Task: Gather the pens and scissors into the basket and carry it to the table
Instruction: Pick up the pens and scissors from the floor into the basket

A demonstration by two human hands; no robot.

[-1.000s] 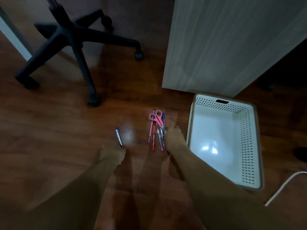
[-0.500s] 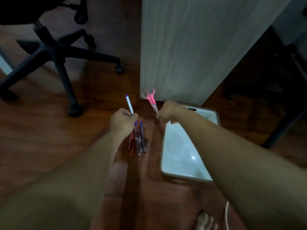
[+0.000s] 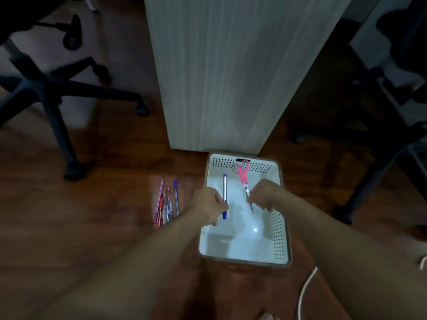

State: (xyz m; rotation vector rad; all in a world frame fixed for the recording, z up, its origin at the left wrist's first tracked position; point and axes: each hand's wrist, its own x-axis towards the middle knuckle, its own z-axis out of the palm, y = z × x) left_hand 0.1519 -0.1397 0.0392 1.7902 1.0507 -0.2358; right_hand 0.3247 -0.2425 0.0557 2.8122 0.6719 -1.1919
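A white perforated basket sits on the wooden floor. Over its left half, my left hand grips a white and blue pen that points away from me. Over its right half, my right hand holds pink-handled scissors by the blades, with the handles toward the far wall of the basket. Several pens lie in a bunch on the floor just left of the basket.
A pale wood-grain panel stands right behind the basket. A black office chair base is at the left, another dark chair at the right. A white cable runs along the floor at the near right.
Both hands have lifted the pen and the scissors off the floor and moved right, over the basket. The view has shifted so the basket is now in the middle.
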